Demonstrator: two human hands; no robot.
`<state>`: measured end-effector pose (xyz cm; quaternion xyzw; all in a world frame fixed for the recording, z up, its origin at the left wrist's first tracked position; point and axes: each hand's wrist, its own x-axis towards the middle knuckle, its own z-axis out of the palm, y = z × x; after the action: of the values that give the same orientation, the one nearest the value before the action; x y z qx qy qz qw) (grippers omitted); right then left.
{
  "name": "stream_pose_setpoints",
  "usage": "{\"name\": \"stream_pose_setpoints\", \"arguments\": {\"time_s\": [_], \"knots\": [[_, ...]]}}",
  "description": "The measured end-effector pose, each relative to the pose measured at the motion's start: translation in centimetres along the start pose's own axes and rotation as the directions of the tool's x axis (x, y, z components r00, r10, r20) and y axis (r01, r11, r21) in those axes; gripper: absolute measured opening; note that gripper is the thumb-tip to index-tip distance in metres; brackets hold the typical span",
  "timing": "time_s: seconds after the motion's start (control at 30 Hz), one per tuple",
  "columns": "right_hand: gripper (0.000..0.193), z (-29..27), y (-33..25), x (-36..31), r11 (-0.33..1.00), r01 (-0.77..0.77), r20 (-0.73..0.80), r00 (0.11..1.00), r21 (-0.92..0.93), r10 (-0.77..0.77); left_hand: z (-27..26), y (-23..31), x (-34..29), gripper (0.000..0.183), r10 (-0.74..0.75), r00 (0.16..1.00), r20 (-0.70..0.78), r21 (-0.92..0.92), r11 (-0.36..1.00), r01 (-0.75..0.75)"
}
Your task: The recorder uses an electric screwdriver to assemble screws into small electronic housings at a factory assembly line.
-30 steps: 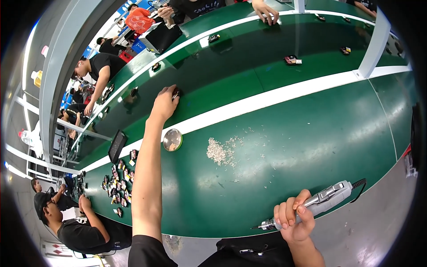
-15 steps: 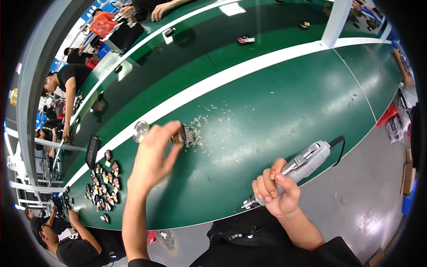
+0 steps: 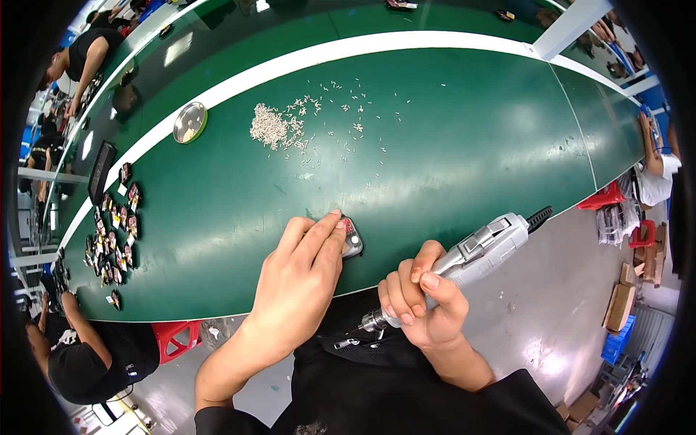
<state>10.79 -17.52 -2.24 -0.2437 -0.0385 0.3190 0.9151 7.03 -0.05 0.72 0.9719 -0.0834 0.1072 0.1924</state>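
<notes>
My left hand (image 3: 301, 279) is closed over a small dark-grey device (image 3: 353, 241) with a red patch and rounded corners, near the table's front edge. My fingers cover most of it. In my right hand (image 3: 428, 301) is a grey electric screwdriver (image 3: 482, 250), its fingers wrapped round the body. The driver's tip points down and left, in front of my black clothing, apart from the device. Farther off on the green tabletop lies a heap of tiny silvery screws (image 3: 268, 127), with strays scattered to its right.
A round clear-topped dish (image 3: 190, 123) sits left of the screws, by the white strip (image 3: 348, 49). Several small dark devices (image 3: 112, 232) cluster at the left, beside a black tray (image 3: 101, 172). A co-worker (image 3: 87, 344) sits at the lower left. A cord (image 3: 540, 216) leaves the screwdriver's back end.
My left hand has come from beside the screw heap toward me with the small device, now at the table's front edge. The screwdriver stays in my right hand; the view has shifted.
</notes>
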Motion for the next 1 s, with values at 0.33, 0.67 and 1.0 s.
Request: {"name": "stream_pose_setpoints", "arguments": {"time_s": [0.33, 0.67, 1.0], "knots": [[0.001, -0.5, 1.4, -1.3, 0.997, -0.078, -0.005, 0.997, 0.018, 0.078, 1.3, 1.1, 0.5, 0.038, -0.087, 0.995, -0.057, 0.072, 0.993, 0.091], [0.004, -1.0, 2.4, -1.8, 0.999, -0.011, -0.153, 0.988, -0.039, 0.005, 2.8, 2.0, -0.4, 0.028, 0.278, 0.950, -0.143, 0.181, 0.951, -0.251], [0.014, 0.4, -4.4, 0.3, 0.947, 0.160, 0.195, 0.975, -0.279, -0.108, 1.9, 2.7, -1.1, 0.037, 0.210, 0.977, 0.039, 0.112, 0.971, -0.213]]}}
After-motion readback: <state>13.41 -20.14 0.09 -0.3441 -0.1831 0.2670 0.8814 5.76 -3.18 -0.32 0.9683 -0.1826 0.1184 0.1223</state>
